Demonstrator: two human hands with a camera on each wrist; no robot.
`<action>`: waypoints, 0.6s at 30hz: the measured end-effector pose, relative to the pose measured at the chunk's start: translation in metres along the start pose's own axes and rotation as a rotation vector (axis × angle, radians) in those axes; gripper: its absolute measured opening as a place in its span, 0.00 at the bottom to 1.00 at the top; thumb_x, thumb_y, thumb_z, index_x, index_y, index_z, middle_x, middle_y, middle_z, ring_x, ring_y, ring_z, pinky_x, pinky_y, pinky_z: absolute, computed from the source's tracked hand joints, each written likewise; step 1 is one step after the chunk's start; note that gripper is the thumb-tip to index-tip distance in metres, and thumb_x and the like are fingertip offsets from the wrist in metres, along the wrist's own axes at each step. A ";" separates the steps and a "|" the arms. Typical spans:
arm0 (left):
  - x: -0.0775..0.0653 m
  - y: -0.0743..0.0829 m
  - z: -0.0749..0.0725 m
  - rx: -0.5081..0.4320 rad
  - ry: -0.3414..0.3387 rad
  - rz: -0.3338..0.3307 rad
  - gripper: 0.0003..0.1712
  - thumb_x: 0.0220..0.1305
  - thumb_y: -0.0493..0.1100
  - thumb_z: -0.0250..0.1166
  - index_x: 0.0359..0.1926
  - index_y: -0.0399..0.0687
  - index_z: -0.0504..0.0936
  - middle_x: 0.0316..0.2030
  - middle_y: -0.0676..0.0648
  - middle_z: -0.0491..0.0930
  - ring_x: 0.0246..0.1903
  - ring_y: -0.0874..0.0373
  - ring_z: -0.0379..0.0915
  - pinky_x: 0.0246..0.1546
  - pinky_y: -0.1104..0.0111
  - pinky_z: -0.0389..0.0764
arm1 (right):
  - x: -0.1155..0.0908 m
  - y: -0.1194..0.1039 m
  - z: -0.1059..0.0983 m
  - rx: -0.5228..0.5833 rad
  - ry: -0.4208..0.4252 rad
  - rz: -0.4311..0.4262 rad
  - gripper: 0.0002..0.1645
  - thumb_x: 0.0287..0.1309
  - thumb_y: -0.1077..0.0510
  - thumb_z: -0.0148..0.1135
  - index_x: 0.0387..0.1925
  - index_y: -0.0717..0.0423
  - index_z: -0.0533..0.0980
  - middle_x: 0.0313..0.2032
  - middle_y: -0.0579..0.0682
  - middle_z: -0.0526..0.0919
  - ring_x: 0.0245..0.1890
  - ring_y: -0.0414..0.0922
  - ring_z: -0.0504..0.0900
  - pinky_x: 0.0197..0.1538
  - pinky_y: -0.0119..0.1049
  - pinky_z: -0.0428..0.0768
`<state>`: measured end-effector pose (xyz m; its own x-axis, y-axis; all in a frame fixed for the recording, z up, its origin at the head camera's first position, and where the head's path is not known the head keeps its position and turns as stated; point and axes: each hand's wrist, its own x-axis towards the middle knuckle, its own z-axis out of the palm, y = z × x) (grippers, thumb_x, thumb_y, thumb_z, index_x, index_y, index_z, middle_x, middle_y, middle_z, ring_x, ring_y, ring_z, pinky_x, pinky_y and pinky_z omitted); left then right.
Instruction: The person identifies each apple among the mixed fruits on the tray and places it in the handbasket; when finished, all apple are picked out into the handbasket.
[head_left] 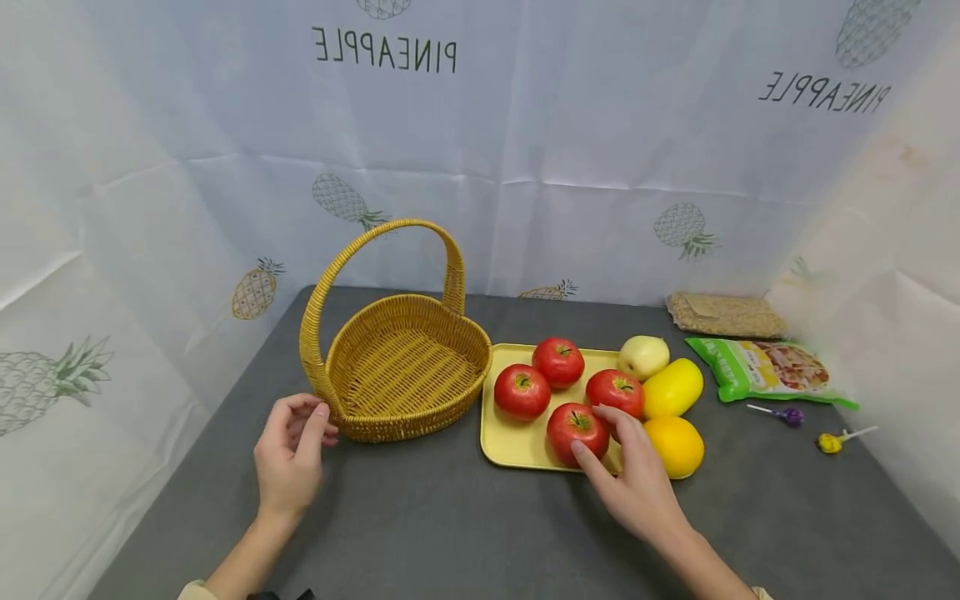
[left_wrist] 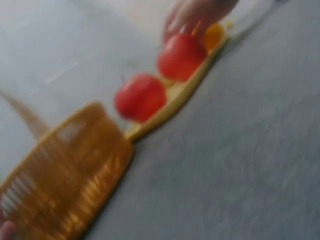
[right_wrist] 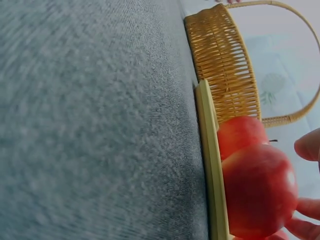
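A golden wicker basket [head_left: 408, 421] with a tall arched handle stands on the left, and nothing lies inside it. My left hand [head_left: 292, 454] is beside its near left side, fingers loosely bent, thumb tip close to the handle's foot. On a pale yellow tray [head_left: 502, 450] lie several red apples. My right hand [head_left: 637, 483] is at the nearest apple [head_left: 573, 433], thumb and fingers spread around its right side. In the right wrist view the thumb stands apart from this apple [right_wrist: 260, 190] while other fingertips are right at its skin. The left wrist view is blurred.
Right of the apples are a pale green pear-like fruit [head_left: 643, 358], a yellow mango [head_left: 673, 388] and an orange [head_left: 675, 446]. Farther right lie a green snack bag [head_left: 772, 371], a brown-grained pack [head_left: 723, 315], a purple lollipop [head_left: 789, 415] and a yellow lollipop [head_left: 829, 442]. Printed curtains [head_left: 487, 225] enclose the table.
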<state>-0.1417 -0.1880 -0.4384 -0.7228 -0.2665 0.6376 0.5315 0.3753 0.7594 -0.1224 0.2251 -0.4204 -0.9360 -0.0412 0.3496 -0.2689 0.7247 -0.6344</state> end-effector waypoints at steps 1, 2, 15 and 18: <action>0.000 -0.003 -0.002 -0.014 -0.003 -0.065 0.07 0.74 0.30 0.58 0.48 0.30 0.77 0.36 0.41 0.80 0.27 0.58 0.81 0.27 0.74 0.82 | 0.000 0.001 0.001 -0.001 0.004 -0.004 0.35 0.64 0.45 0.72 0.64 0.58 0.71 0.59 0.52 0.75 0.57 0.48 0.75 0.58 0.55 0.79; 0.000 -0.005 -0.005 -0.030 -0.009 -0.120 0.08 0.75 0.31 0.57 0.50 0.30 0.76 0.38 0.42 0.79 0.28 0.57 0.81 0.26 0.73 0.82 | -0.001 0.001 0.001 -0.002 0.006 -0.004 0.35 0.64 0.45 0.72 0.64 0.58 0.71 0.59 0.51 0.75 0.57 0.47 0.75 0.58 0.54 0.79; 0.047 -0.033 -0.023 -0.366 -0.176 -0.418 0.19 0.79 0.39 0.48 0.50 0.48 0.87 0.57 0.55 0.77 0.61 0.61 0.67 0.48 0.71 0.79 | -0.003 0.001 0.004 0.129 -0.028 0.153 0.43 0.64 0.41 0.71 0.70 0.58 0.65 0.64 0.57 0.74 0.60 0.55 0.79 0.60 0.56 0.77; 0.051 -0.039 -0.027 -0.460 -0.303 -0.477 0.22 0.80 0.40 0.45 0.56 0.47 0.85 0.59 0.56 0.78 0.66 0.63 0.62 0.53 0.68 0.74 | -0.002 0.000 0.005 0.156 -0.034 0.190 0.44 0.63 0.41 0.72 0.70 0.58 0.65 0.64 0.57 0.75 0.59 0.55 0.79 0.60 0.54 0.77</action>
<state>-0.1875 -0.2399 -0.4327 -0.9773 -0.0251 0.2102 0.2116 -0.1487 0.9660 -0.1217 0.2216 -0.4240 -0.9795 0.0609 0.1921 -0.1165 0.6067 -0.7863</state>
